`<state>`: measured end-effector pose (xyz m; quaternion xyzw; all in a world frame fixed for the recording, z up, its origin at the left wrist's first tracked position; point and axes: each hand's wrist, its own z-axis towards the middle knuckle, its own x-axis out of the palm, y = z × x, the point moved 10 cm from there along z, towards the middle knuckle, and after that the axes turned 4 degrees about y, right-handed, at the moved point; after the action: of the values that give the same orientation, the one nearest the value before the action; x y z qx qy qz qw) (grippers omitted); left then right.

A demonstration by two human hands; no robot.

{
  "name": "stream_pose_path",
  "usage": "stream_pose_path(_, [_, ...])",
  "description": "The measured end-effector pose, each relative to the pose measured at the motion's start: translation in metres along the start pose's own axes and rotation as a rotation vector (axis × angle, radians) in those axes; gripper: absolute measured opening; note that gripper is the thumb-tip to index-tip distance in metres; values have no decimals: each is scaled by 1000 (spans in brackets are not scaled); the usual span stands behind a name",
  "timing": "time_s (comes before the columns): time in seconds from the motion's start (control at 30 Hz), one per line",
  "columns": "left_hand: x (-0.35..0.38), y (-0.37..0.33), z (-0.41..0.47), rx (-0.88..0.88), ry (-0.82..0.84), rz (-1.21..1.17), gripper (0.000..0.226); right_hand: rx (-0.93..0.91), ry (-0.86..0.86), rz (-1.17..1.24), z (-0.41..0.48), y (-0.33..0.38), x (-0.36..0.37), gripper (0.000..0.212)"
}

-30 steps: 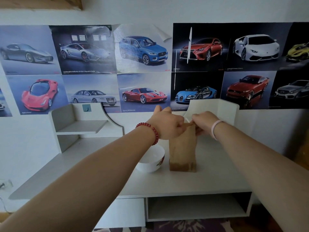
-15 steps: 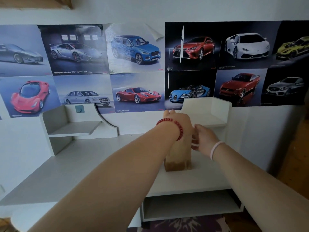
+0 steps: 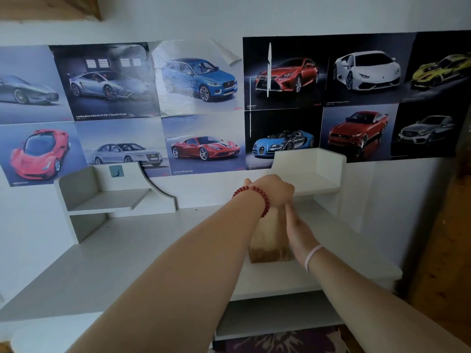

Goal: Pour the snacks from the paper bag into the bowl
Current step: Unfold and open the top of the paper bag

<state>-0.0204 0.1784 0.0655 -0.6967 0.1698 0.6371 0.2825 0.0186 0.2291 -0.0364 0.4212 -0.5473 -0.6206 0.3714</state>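
A wall (image 3: 254, 19) fills the upper part of the view, papered with two rows of car posters (image 3: 204, 80), one of them curling away at its top right corner. Below them runs a pale grey surface (image 3: 122, 253) with an open compartment (image 3: 275, 317) under its front edge. On its back edge stand two small raised shelves, a left shelf (image 3: 112, 200) with a curved side panel and a right shelf (image 3: 313, 174) with upright walls. Two bare forearms reach in from the bottom of the view and meet near the right shelf. The paper bag (image 3: 267, 240) stands upright on the surface between the two arms, brown, with a darker band near its base; only its lower body shows, since the hands cover its top. The left hand (image 3: 272, 191) sits over the top of the bag, knuckles up, its grip curled closed around the folded upper edge. The right hand (image 3: 298, 230) lies flat against the bag's right side, fingers together and pointing up toward the left hand; whether its grip actually pinches the paper I cannot tell. A red bead bracelet (image 3: 254, 197) circles the left wrist and a pale pink band (image 3: 313, 257) circles the right wrist. The bowl is out of sight, with the left forearm crossing the surface just left of the bag. A small blue-green hook (image 3: 116, 171) is stuck to the wall above the left shelf.
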Motion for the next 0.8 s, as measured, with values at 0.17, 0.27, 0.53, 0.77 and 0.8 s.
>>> stream_pose_path(0.17, [-8,-1,-4,58,-26,-71,32,-227,26,-292,2,12,1,56])
stream_pose_path(0.27, [-7,-6,-11,132,1,28,42,-185,88,-301,5,-1,3,68])
stream_pose_path(0.53, [-8,19,-8,85,111,304,57,-79,109,-263,8,-28,-5,60])
stream_pose_path(0.77, [-4,7,-25,158,192,392,50,-64,182,-307,8,-32,6,60])
stream_pose_path(0.8, [-3,6,-27,173,191,388,49,-58,189,-318,7,-32,7,59])
